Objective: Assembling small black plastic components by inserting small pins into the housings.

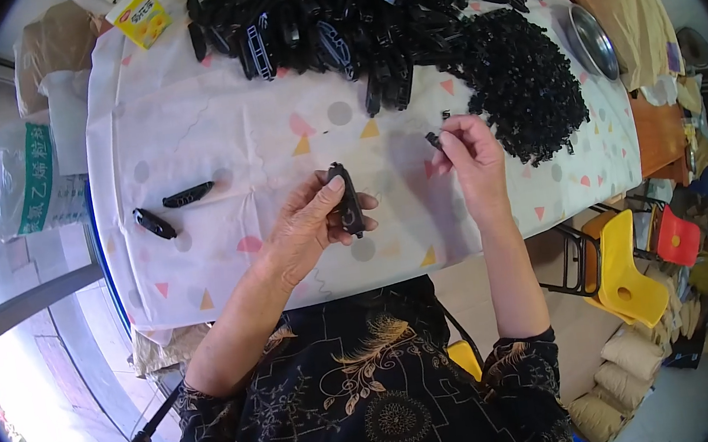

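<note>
My left hand (302, 227) is closed round a long black plastic part (347, 203), held upright over the near middle of the table with the thumb pressed on its side. To the right, apart from it, my right hand (478, 159) pinches a small black plastic piece (434, 139) between thumb and fingertips. Just beyond those fingers another small black piece (446, 114) lies on the cloth. A heap of small black pieces (531, 87) spreads to the right of my right hand. Two long black parts, one upper (188, 194) and one lower (153, 224), rest at the left.
A large pile of long black parts (296, 18) covers the table's far side. A yellow carton (140, 16) stands at the far left, a metal bowl (594, 41) at the right. The patterned tablecloth (188, 144) lies beneath everything. Yellow (626, 269) and red (679, 235) chairs stand beyond the near right edge.
</note>
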Demonstrator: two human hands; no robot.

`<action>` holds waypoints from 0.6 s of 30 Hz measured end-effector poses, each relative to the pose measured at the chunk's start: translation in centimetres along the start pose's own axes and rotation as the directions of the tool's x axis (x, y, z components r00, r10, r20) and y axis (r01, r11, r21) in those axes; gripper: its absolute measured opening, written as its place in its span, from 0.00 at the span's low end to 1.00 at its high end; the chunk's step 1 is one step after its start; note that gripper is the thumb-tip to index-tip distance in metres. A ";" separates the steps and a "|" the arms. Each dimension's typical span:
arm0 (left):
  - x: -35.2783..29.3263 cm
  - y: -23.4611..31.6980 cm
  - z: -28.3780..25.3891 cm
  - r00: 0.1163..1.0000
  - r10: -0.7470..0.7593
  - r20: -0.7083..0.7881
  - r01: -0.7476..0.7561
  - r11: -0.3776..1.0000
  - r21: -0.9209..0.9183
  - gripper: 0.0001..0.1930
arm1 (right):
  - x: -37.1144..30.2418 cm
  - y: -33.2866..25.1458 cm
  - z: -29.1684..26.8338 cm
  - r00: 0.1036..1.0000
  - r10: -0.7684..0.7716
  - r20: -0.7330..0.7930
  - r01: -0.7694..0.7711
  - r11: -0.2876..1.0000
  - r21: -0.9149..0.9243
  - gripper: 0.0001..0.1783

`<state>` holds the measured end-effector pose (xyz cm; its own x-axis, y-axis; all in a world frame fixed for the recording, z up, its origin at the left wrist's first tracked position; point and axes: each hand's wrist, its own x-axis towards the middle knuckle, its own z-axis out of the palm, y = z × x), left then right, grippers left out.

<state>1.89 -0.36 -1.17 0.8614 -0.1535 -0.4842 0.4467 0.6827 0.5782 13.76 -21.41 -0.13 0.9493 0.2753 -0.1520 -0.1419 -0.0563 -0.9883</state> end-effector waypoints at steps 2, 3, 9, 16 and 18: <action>-0.2 -0.2 0.3 1.000 0.004 0.012 -0.004 1.000 -0.005 0.14 | -1.0 0.1 0.3 0.994 0.085 0.063 -0.095 0.978 0.183 0.03; -0.2 -0.2 0.5 1.000 0.003 0.026 -0.003 1.000 0.001 0.14 | -1.5 0.2 0.4 0.979 0.156 0.130 -0.194 0.912 0.362 0.03; -0.4 -0.7 1.1 0.994 0.025 0.111 -0.032 0.997 0.063 0.21 | -3.5 0.5 1.3 0.937 0.282 0.205 -0.349 0.775 0.527 0.08; -0.5 -0.9 1.5 0.993 0.051 0.108 -0.066 0.988 0.137 0.24 | -4.1 0.4 2.2 0.924 0.322 0.205 -0.382 0.760 0.526 0.08; -0.4 -1.0 1.6 0.995 0.053 0.080 -0.066 0.984 0.168 0.24 | -4.2 0.4 2.5 0.928 0.301 0.220 -0.371 0.798 0.475 0.07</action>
<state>1.45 -2.15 -0.49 0.9005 -0.1739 -0.3985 0.4230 0.5619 0.7108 9.03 -20.19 0.03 0.7766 0.4495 -0.4413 -0.5988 0.3090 -0.7389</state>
